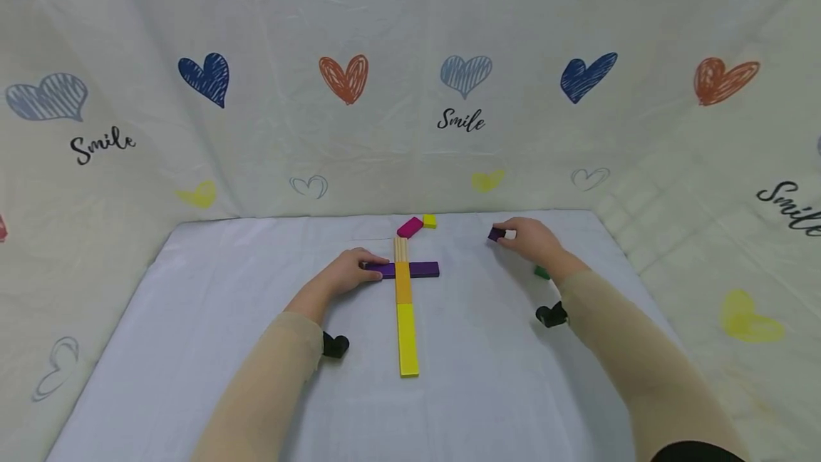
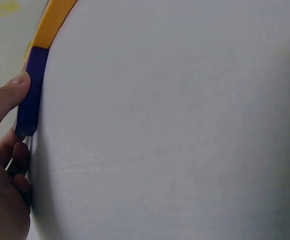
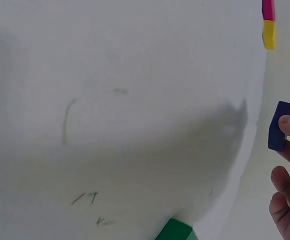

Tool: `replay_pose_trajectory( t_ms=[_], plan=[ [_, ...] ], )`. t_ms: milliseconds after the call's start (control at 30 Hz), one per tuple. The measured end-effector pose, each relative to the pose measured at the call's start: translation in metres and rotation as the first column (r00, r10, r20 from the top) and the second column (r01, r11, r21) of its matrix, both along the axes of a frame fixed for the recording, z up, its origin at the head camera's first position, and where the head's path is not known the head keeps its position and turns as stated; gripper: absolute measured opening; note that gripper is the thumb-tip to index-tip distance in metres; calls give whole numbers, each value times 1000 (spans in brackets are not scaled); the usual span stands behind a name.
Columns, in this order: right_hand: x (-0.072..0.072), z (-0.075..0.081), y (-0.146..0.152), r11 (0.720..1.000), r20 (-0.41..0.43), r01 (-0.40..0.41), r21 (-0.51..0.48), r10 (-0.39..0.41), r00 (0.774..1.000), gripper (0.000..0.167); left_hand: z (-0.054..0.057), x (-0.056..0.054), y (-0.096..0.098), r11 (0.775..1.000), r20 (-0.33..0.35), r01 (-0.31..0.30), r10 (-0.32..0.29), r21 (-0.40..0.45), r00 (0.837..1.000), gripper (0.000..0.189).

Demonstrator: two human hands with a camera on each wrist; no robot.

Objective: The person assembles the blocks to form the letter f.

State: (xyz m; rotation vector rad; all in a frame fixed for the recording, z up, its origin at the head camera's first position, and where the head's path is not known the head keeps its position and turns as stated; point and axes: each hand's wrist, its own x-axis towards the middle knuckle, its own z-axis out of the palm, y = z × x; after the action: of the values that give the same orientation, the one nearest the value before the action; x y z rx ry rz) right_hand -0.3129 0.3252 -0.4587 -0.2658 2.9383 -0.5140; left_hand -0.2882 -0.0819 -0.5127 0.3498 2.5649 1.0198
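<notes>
A cross of coloured blocks lies on the white cloth in the head view. Its upright has a yellow block [image 1: 407,341] nearest me, an orange block [image 1: 403,284] above it and pale wooden sticks or strips [image 1: 400,249] at the far end. Purple blocks form the arms, one left [image 1: 388,271] and one right [image 1: 425,269]. My left hand [image 1: 345,271] pinches the left purple block's outer end, thumb and fingers on opposite sides. Off to the right, my right hand [image 1: 532,241] holds a small dark purple block [image 3: 280,126] between thumb and fingertips, seemingly above the cloth.
Beyond the cross lie a magenta block [image 1: 410,227] and a small yellow block [image 1: 430,221], touching or nearly so. A green block [image 3: 176,231] rests on the cloth beneath my right wrist. The cloth-covered table [image 1: 500,391] meets a heart-printed backdrop [image 1: 398,141] at its far edge.
</notes>
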Motion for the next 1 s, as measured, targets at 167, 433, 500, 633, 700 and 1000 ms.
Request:
replay_pose_trajectory(
  t_ms=[167, 433, 500, 633, 700, 1000],
  plan=[
    [-10, 0, -20, 999, -26, -54, -10, 53, 998, 42, 0, 0, 1, 1000, 7, -4, 4, 4, 1000, 29],
    [-26, -3, -50, 999, 11, -46, 1, 46, 999, 42, 0, -1, 1, 1000, 3, 12, -12, 13, 1000, 29],
    [-30, -4, -56, 999, 20, -45, -5, 45, 999, 42, 1, -1, 1, 1000, 2, 14, -14, 17, 1000, 29],
    [-39, -7, -69, 998, 17, -57, 1, 57, 998, 40, 1, -1, 0, 1000, 3, 12, -12, 20, 1000, 29],
    [-42, -8, -75, 998, 11, -64, 6, 64, 998, 39, 1, -1, 0, 1000, 4, 12, -12, 17, 1000, 29],
    [-54, -15, -96, 997, 8, -73, 7, 73, 997, 38, 1, -3, -1, 1000, 12, 0, 0, 26, 1000, 29]
  ],
)
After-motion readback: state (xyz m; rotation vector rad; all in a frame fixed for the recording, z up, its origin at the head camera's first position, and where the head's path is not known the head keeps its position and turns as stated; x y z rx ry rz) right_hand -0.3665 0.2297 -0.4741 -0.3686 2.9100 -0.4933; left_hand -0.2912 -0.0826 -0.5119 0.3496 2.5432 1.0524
